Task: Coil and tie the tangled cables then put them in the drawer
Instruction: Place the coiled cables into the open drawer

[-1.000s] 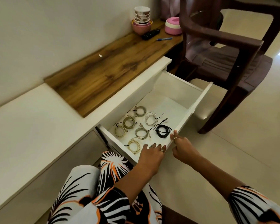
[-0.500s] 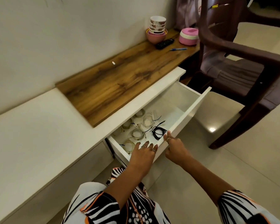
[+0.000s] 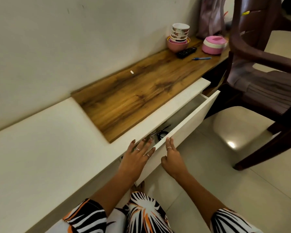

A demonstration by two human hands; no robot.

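The white drawer [image 3: 190, 121] under the counter stands only a narrow gap open. Through the gap I see a coiled black cable [image 3: 162, 134]; the other coils are hidden under the counter edge. My left hand [image 3: 136, 158] lies flat with spread fingers against the drawer front's left end, fingertips at its top edge. My right hand [image 3: 171, 157] presses two straight fingers on the front panel near its top edge. Neither hand holds anything.
A dark brown plastic chair [image 3: 262, 68] stands close on the right of the drawer. On the wooden counter top [image 3: 141, 91] at the back are stacked bowls [image 3: 179, 37], a black remote [image 3: 186, 52], a blue pen [image 3: 202, 58] and a pink container [image 3: 214, 44]. Tiled floor lies below.
The drawer has slid inward from wide open to nearly shut, with both hands moving along on its front. The coiled cables have mostly gone out of sight.
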